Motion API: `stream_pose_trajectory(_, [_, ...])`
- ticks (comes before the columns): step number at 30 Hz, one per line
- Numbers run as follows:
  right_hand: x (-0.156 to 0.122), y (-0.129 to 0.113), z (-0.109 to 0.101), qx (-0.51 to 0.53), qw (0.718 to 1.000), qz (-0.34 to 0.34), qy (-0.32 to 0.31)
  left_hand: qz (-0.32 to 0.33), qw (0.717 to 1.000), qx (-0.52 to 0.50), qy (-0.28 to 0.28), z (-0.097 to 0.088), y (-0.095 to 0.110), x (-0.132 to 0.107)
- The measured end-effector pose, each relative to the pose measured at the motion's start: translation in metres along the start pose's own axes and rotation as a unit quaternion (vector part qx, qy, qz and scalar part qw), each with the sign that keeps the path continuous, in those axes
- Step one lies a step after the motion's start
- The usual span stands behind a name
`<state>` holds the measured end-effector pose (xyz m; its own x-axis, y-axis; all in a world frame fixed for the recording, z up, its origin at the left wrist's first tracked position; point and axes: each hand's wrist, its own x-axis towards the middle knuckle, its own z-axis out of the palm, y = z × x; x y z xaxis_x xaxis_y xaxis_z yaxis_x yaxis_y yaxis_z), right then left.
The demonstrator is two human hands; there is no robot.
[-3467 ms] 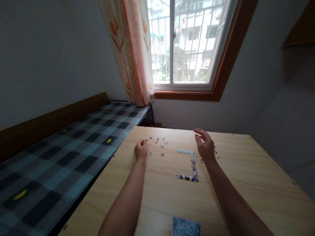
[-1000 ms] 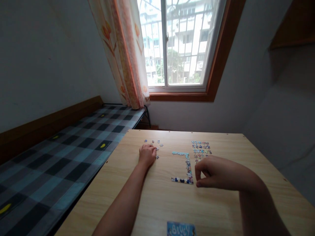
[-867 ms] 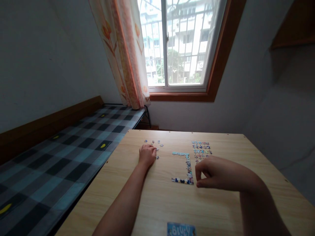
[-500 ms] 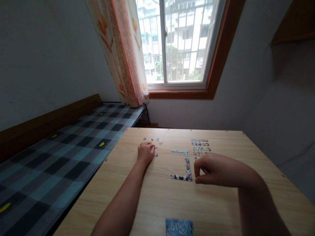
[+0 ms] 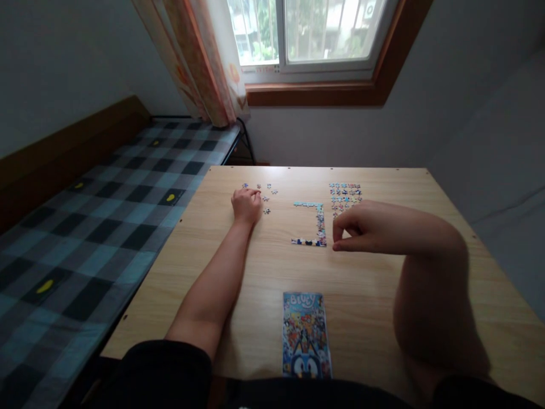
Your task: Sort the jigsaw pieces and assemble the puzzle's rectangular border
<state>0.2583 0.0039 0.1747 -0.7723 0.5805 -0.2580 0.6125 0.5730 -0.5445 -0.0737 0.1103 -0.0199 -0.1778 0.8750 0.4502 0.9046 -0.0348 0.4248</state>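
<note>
My left hand (image 5: 247,205) rests on the tabletop with its fingers curled together, among loose jigsaw pieces (image 5: 267,211). Whatever lies under its fingertips is hidden. To the right, my right hand (image 5: 355,228) is bent at the wrist, thumb and forefinger brought together in a pinch. I cannot make out anything between them. Just left of those fingertips is a partly joined jigsaw border (image 5: 321,224), with a top edge, a right side and a bottom edge. Rows of loose puzzle pieces (image 5: 346,192) lie behind my right hand, which partly covers the nearest ones.
A picture sheet marked "Bluey" (image 5: 304,335) lies on the wooden table (image 5: 255,272) close to my body. Left of the table stands a bed with a checked cover (image 5: 114,227). Beyond are a curtain (image 5: 191,62) and a window (image 5: 327,34).
My view has tipped downward, so more of the picture sheet and my dark sleeves show. Both hands keep nearly the same places over the table; the left fingers have shifted slightly.
</note>
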Motion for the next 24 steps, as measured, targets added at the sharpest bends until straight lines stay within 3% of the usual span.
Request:
stream_pose_trajectory(7, [-0.001, 0.005, 0.000, 0.007, 1.000, 0.026, 0.008, -0.042, 0.994, -0.087, 0.053, 0.002, -0.010, 0.004])
stream_pose_trajectory(11, [-0.004, 0.007, -0.002, 0.007, 0.999, 0.028, 0.029, -0.166, 0.953, -0.221, 0.121, 0.005, -0.024, 0.006])
stream_pose_trajectory(14, [-0.006, 0.007, -0.002, 0.013, 0.998, 0.037, 0.044, -0.200, 0.929, -0.271, 0.151, 0.005, -0.032, 0.007])
stream_pose_trajectory(24, [-0.004, 0.014, 0.003, 0.032, 0.998, 0.044, 0.043, -0.238, 0.921, -0.242, 0.190, 0.002, -0.039, 0.006])
